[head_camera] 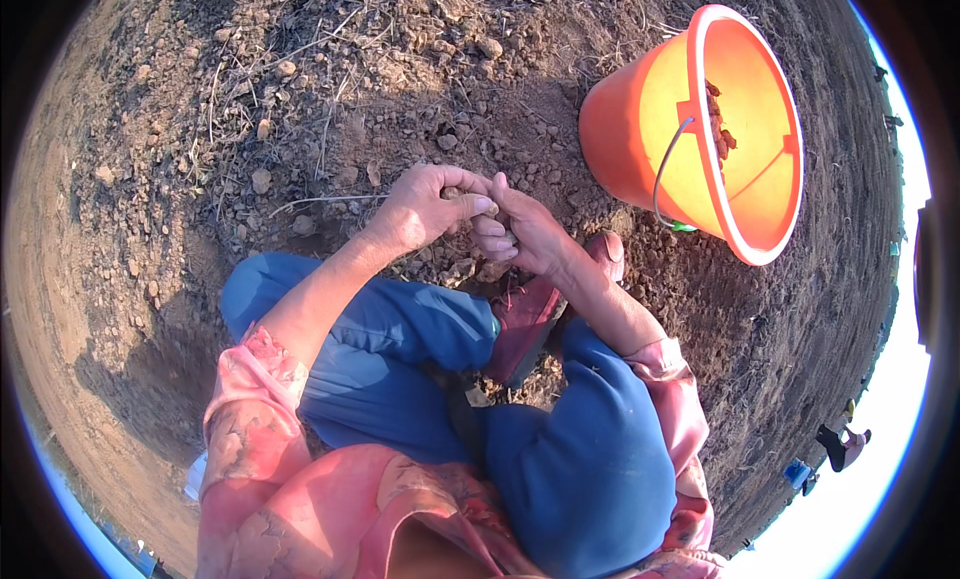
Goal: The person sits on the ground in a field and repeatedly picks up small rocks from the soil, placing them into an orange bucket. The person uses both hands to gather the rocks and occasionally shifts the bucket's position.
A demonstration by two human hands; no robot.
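Note:
My left hand and my right hand meet above the soil in front of my crossed legs. Between their fingers is a small brownish, soil-covered lump, mostly hidden, so its kind cannot be told. The right fingers curl around it, and the left thumb and forefinger pinch at its near side. To the right of both hands an orange plastic bucket with a wire handle leans on the ground, its mouth facing right. Several reddish-brown lumps lie inside it.
Cloddy soil with dry stalks surrounds me. My dark red shoe is just below the hands, beside my blue trouser legs. At the far right edge a person bends over near a blue container. A pale object lies at lower left.

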